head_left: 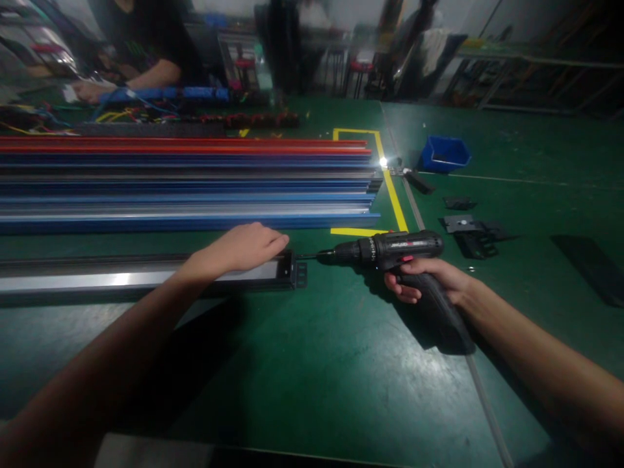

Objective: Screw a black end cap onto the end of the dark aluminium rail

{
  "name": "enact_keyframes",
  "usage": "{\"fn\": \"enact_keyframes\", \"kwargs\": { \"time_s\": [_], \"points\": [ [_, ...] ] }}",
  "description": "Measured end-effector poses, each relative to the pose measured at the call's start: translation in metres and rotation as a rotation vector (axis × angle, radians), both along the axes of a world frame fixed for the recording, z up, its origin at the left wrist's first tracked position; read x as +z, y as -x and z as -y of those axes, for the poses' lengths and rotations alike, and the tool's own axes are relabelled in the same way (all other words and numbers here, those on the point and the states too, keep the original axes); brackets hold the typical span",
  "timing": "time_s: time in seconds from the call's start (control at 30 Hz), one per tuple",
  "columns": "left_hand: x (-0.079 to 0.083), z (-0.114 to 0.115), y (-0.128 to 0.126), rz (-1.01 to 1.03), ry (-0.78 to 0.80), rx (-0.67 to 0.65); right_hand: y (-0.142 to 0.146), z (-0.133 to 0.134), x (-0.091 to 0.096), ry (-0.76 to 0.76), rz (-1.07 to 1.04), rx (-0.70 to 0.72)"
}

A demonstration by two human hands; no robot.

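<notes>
My right hand is wrapped round the handle of a black cordless drill, index finger at its red trigger. The drill lies level and points left. Its long thin bit reaches the end cap of a long metal profile; whether the tip sits in a screw is too small to tell. Over the profile near that end lies my left hand, gripping it from above, with the fingers curled over the far side and partly hidden. A small black slotted bracket sticks out from the end cap.
Several blue and red profiles lie parallel behind. Yellow tape marks the green table. To the right are a blue bin, black brackets and a dark flat piece. Across the table, a person handles wiring.
</notes>
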State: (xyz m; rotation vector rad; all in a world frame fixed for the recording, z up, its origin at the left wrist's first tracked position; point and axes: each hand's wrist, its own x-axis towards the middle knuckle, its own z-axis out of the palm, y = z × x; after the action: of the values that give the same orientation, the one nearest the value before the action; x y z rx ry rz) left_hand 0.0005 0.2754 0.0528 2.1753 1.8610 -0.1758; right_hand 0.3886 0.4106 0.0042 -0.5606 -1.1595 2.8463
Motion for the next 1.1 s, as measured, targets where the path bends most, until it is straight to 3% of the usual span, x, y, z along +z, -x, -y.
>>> {"fn": "enact_keyframes", "kwargs": {
  "time_s": [0.27,1.1],
  "points": [
    [0.0008,-0.0001,-0.0005,-0.022,-0.001,-0.002,0.0006,-0.0019,-0.0023,-0.048,-0.018,0.012],
    [-0.0041,-0.0003,0.0049,-0.096,-0.048,-0.079,0.0012,-0.0039,0.0031,0.094,0.058,0.009]
  ]
}}
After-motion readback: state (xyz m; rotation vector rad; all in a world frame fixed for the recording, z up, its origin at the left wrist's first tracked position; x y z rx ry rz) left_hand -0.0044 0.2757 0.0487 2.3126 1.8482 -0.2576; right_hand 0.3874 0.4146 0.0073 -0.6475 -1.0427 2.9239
